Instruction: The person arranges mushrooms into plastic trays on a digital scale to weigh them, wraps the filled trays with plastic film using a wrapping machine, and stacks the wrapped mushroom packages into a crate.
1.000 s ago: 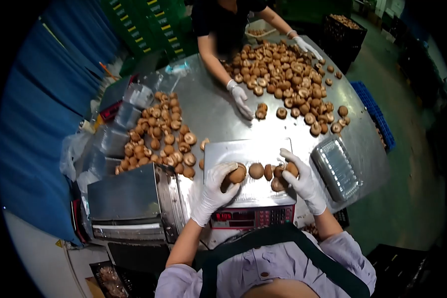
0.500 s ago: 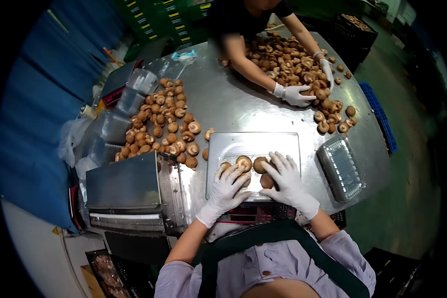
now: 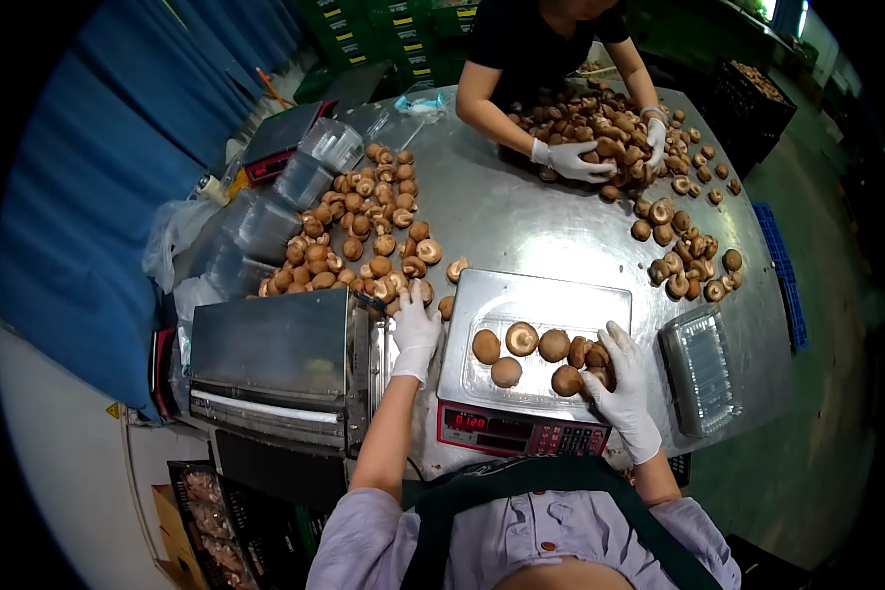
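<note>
While I look down through the head view, the metal table (image 3: 501,216) fills most of my scene. Across it, another person (image 3: 541,49) cups both gloved hands around part of the far mushroom pile (image 3: 600,128). On my left, the smaller mushroom pile (image 3: 364,221) lies between clear plastic boxes (image 3: 265,221) and the scale (image 3: 541,295), just beyond a boxy metal machine (image 3: 270,339). To the scale's right sits a clear plastic container (image 3: 700,369).

My left hand (image 3: 415,339), in a white glove, is partly open, fingertips at a mushroom on the smaller pile's near edge; I can't tell whether it grips. My right hand (image 3: 624,398), also gloved, is open and curved against mushrooms at the pan's right side. More mushrooms (image 3: 506,372) rest to their left on the pan, one showing its pale underside (image 3: 522,339).
</note>
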{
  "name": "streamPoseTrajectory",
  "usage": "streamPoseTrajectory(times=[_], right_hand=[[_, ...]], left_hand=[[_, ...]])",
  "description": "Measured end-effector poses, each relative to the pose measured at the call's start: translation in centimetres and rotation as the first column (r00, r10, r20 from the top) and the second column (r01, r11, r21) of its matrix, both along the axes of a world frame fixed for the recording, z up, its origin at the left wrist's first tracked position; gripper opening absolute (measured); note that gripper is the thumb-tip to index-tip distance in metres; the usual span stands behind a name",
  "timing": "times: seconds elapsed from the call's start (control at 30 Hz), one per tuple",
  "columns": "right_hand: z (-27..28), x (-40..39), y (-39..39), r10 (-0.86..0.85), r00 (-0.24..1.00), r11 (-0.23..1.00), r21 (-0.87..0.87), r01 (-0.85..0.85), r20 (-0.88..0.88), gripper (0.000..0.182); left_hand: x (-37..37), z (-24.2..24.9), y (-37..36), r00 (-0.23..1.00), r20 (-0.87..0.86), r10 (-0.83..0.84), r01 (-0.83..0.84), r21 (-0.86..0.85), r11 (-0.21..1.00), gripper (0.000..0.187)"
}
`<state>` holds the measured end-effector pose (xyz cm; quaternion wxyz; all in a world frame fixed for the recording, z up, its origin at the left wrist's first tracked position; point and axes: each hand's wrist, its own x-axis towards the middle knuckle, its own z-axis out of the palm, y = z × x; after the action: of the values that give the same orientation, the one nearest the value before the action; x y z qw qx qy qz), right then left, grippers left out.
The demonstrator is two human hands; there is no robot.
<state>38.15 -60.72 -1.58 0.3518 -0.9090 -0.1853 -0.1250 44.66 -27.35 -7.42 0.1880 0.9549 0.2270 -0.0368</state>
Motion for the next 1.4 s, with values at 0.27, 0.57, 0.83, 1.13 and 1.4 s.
streamPoseTrajectory(times=[0.27,0.57,0.83,1.13,1.4], right_hand=[[0.3,0.2,0.2,-0.005,1.0,1.0,0.015,0.005,0.028,0.06],[1.3,0.5,0.9,-0.033,0.991,0.989,0.15,0.013,0.129,0.051],[3.4,2.1,5.5,0.198,0.97,0.953,0.203,-0.223,0.139,0.06],[2.1,0.4,5.8,0.304,0.946,0.917,0.236,-0.322,0.109,0.048],[-0.7,-0.9,5.9,0.299,0.942,0.906,-0.356,-0.229,0.155,0.046]], left_hand=[[2.8,-2.5,2.0,0.978,-0.022,-0.208,0.209,0.133,0.969,0.055],[1.1,-2.2,2.1,0.905,0.424,0.046,0.017,-0.143,0.99,0.031],[-3.2,9.5,-4.0,0.929,0.299,0.22,0.237,-0.934,0.268,0.038],[-9.1,8.8,-6.6,0.996,-0.017,0.089,0.005,-0.968,-0.251,0.054],[-9.8,4.3,-2.9,0.986,-0.097,0.134,0.052,-0.587,-0.808,0.037]])
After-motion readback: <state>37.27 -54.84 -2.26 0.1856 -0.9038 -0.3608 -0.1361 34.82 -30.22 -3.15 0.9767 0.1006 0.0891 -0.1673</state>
